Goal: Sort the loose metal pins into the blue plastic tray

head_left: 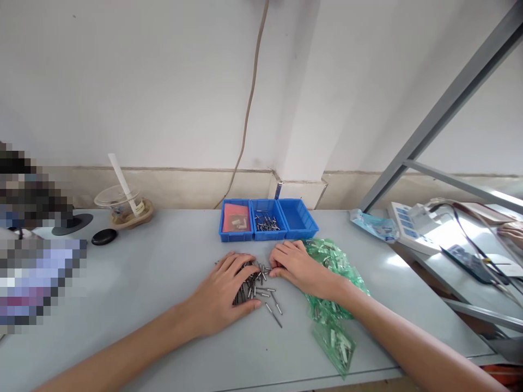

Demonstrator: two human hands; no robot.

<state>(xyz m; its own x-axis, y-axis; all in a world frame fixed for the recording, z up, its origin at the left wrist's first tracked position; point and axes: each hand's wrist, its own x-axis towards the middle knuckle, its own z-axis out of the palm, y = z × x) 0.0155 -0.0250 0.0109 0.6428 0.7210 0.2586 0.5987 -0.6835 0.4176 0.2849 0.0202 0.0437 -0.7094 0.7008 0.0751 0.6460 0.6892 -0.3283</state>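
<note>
A: Where are the pins?
B: Most lie in a pile [242, 294] on the worktop [163, 283], in front of the bins. A few loose pins [273, 314] lie just beside it, towards the near edge.

A: What is the left hand [220, 296] doing?
B: It is cupped around the left side of the pile, palm down. Its grip is spread, the thumb well apart from the fingers, and the fingers cover part of the pile.

A: And the right hand [297, 268]?
B: It is at the pile's right side. Its grip is pinched on a pin [267, 268], with one end showing at the fingertips.

A: What do the bins hold?
B: The three blue bins stand side by side. The left bin [236, 237] has a pink sheet [233, 212] in it, with small pieces by it; the middle bin [270, 236] holds more pins. The right bin [297, 215] is next to that.

A: Anything under the right arm?
B: Green bags [334, 340] with pale pieces inside. The forearm crosses over them.

A: Farther off?
B: A clear cup [110, 197] with a white straw [120, 177] at the back left, a black disc [104, 236] near it, and a blue packet [373, 226] at the back right.
</note>
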